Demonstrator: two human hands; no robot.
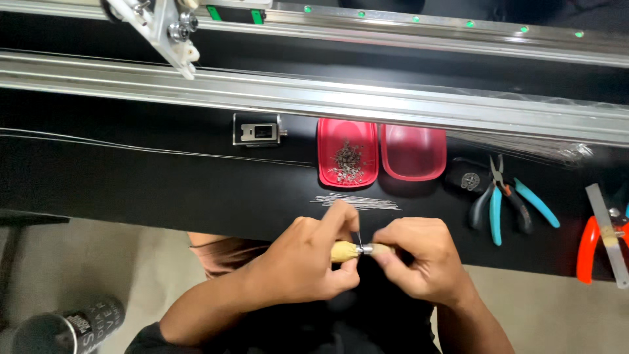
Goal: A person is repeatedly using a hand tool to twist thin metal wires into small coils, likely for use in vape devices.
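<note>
Head view, looking down: a black matte worktable (164, 183) fills the middle of the frame, its near edge running across the lower half. Across the top, long brushed-aluminium rails (393, 105) span the full width, with a row of small green lights along the uppermost one and a white metal bracket (164, 29) at the upper left. A thin wire (131, 147) stretches over the table from the left edge towards the centre.

At centre, two shallow red plastic trays sit side by side, touching: the left tray (325, 141) holds a heap of tiny metal parts, the right tray (413, 152) looks bare inside. Left of them lies a small rectangular metal block (257, 130). Right of the trays lie teal-handled pliers (501, 196), and at the right edge orange-handled cutters (590, 246) with a steel ruler (609, 229) across them. Just below the trays, a bundle of fine straight steel pins (357, 202) lies fanned on the table. A dark cylindrical can (72, 324) stands at the lower left, off the table.

At lower centre the left hand (308, 259) is curled round a pale wooden-handled tool (345, 251), thumb and forefinger pinching a thin needle at its metal collar. The right hand (419, 262) pinches the tool's other end, fingers pressed together. Both hands meet just in front of the table's near edge, below the pins.
</note>
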